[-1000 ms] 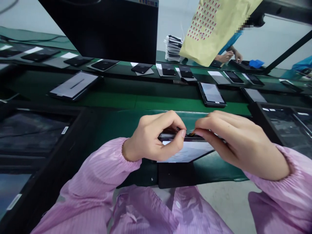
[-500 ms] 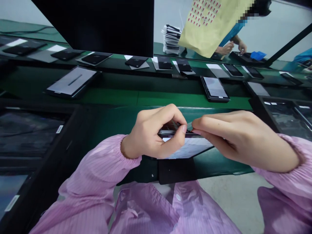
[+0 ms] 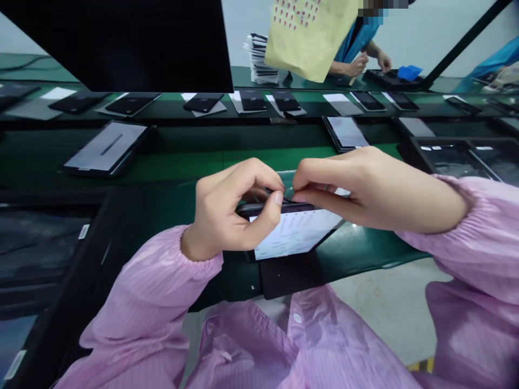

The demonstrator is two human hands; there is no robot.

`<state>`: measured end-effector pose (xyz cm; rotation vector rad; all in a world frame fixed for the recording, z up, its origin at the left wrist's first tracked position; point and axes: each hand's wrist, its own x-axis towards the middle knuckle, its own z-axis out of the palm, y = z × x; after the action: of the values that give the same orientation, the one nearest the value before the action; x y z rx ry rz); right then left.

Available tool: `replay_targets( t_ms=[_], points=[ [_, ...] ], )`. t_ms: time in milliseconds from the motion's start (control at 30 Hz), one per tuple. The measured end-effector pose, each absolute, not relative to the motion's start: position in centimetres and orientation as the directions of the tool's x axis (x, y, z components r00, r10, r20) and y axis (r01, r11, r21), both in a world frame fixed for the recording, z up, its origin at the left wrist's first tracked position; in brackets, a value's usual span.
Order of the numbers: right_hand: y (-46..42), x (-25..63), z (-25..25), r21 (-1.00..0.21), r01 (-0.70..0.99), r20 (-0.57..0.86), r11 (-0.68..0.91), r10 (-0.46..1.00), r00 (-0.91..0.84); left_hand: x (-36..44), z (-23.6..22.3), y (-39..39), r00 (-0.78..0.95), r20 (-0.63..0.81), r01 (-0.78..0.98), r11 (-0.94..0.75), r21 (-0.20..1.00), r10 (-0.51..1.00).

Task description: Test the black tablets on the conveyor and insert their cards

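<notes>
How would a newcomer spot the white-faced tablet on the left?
Find the big black monitor. Under its lower left corner, nearer than the black devices, a white-faced tablet lies slanted. A dark bar marks its middle; the tablet beyond the right hand shows none.

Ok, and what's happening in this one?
A person in pink sleeves has a lit tablet tilted up over the green work surface, its screen facing them. The left hand grips its top edge, and the fingertips of the right hand are pinched together at that same edge; whatever they may hold is too small to make out. Two more lit devices lie beyond, one on the left and one on the right.
</notes>
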<state>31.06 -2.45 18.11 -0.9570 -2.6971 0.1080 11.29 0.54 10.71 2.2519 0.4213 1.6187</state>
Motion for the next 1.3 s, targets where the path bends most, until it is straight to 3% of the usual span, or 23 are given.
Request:
replay_targets(
  t_ms=[233,400,633,900,1300],
  points=[
    [-2.17,30.75,18.60,-0.121,0.579,0.192,0.806,0.592,-0.783,11.57,10.94,0.78,0.260,0.922,0.136,-0.956,0.259,0.287],
    [-2.23,30.93,18.41,-0.148,0.514,0.254,0.845,0.535,-0.806,11.32,11.10,0.71,0.337,0.922,0.197,-0.972,0.129,0.191],
    [-2.29,30.89,18.30,-0.138,0.512,0.251,0.848,0.530,-0.810,11.13,10.81,0.66,0.382,0.861,0.201,-0.939,0.278,0.336],
    [-1.96,30.98,17.85,-0.122,0.514,0.260,0.849,0.527,-0.809,11.20,10.71,1.06,0.368,0.905,0.157,-0.973,0.168,0.216],
    [-1.40,31.31,18.29,-0.217,0.567,0.236,0.795,0.606,-0.759,11.06,10.34,1.35,0.365,0.903,0.158,-0.971,0.178,0.225]
  ],
)
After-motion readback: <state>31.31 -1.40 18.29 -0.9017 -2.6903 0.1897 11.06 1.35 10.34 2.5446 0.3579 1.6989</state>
